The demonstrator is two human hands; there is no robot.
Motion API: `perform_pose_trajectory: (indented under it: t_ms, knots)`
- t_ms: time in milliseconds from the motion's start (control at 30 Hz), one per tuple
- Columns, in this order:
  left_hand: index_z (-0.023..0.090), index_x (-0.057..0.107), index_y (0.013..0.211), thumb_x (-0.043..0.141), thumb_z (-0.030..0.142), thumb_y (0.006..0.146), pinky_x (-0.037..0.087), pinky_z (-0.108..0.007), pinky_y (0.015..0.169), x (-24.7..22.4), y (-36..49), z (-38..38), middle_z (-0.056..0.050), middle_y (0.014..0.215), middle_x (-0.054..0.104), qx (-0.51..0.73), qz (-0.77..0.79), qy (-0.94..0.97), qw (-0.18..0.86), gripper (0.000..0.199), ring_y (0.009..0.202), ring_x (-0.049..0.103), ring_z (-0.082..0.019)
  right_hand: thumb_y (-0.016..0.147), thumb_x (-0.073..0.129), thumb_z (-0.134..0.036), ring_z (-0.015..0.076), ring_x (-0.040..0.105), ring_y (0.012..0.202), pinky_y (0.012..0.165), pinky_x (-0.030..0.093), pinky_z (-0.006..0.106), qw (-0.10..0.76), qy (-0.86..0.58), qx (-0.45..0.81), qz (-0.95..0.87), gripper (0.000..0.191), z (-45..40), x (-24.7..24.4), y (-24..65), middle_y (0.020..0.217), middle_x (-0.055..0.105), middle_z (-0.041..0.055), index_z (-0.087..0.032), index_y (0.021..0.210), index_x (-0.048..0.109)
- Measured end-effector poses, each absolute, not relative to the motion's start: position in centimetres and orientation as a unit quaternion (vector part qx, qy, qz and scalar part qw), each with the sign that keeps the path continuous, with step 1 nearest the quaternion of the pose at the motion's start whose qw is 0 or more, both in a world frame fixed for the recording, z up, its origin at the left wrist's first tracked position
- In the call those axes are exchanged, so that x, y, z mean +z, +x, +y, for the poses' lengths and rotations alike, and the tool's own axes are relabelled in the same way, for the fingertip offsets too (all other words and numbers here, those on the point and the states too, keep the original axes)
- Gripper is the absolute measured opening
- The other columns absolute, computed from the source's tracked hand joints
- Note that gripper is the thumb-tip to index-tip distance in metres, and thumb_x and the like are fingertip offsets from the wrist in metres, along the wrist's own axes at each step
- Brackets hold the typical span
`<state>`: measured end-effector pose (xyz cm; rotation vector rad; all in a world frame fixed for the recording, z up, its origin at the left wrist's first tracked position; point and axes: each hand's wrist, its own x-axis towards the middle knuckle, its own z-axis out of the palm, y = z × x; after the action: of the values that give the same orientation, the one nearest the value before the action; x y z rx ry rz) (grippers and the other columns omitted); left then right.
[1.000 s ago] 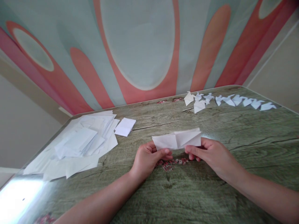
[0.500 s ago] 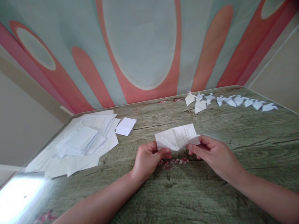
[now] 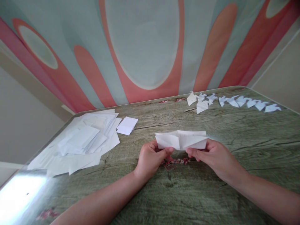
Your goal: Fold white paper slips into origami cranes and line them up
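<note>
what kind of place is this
Probably a tabletop craft spot in a room: folded paper figures line the far edge, loose paper is piled at left, and both hands hold a creased sheet.

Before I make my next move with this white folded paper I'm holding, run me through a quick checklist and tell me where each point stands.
1. Left hand grips the white folded paper near its left end: ok.
2. Right hand grips it near its right end: ok.
3. Room in front of you on the wood-patterned table, with loose sheets off to the left: ok.
4. White folded paper birds at the far right, away from both hands: ok.
5. Paper pressed flat: not ok, its layers stand apart.
6. Creases lined up exactly: cannot tell at this size.
</note>
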<state>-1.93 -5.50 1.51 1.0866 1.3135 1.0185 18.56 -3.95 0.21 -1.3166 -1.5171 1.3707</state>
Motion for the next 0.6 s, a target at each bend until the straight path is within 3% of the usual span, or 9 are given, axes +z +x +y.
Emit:
perform_pose_trajectory:
  t_ms: [267, 400, 500, 600]
  knots:
    - [0.014, 0.068, 0.064, 0.077, 0.037, 0.07, 0.042, -0.022, 0.051, 0.8, -2.0, -5.7, -0.003, 0.059, 0.068, 0.389, 0.533, 0.496, 0.564, 0.026, 0.051, 0.057, -0.014, 0.076, 0.07, -0.048, 0.0163, 0.059, 0.064, 0.057, 0.044, 0.027, 0.323, -0.49, 0.546, -0.597, 0.03, -4.2, 0.5, 18.4, 0.072, 0.066, -0.0002, -0.021, 0.088, 0.067]
    - [0.013, 0.069, 0.072, 0.077, 0.036, 0.069, 0.044, -0.022, 0.053, 0.9, -2.0, -5.8, -0.004, 0.061, 0.07, 0.403, 0.531, 0.484, 0.567, 0.024, 0.053, 0.06, -0.015, 0.08, 0.065, -0.05, 0.0181, 0.061, 0.066, 0.059, 0.047, 0.029, 0.319, -0.499, 0.542, -0.596, 0.033, -4.0, 0.0, 18.5, 0.074, 0.067, 0.0019, -0.02, 0.091, 0.064]
    - [0.013, 0.07, 0.078, 0.076, 0.035, 0.071, 0.045, -0.022, 0.054, 1.1, -2.2, -5.6, -0.003, 0.063, 0.07, 0.405, 0.537, 0.479, 0.564, 0.024, 0.055, 0.061, -0.014, 0.082, 0.064, -0.048, 0.0234, 0.064, 0.083, 0.072, 0.052, 0.035, 0.379, -0.509, 0.47, -0.613, 0.039, -3.7, 0.3, 18.9, 0.096, 0.069, 0.0068, -0.021, 0.109, 0.058]
    - [0.015, 0.069, 0.075, 0.074, 0.033, 0.072, 0.042, -0.021, 0.05, 1.2, -2.6, -5.6, -0.001, 0.061, 0.068, 0.381, 0.559, 0.507, 0.534, 0.019, 0.053, 0.059, -0.013, 0.08, 0.068, -0.04, 0.0294, 0.054, 0.114, 0.096, 0.044, 0.044, 0.474, -0.491, 0.247, -0.688, 0.048, -3.6, 1.2, 19.5, 0.129, 0.055, 0.0102, -0.025, 0.122, 0.051]
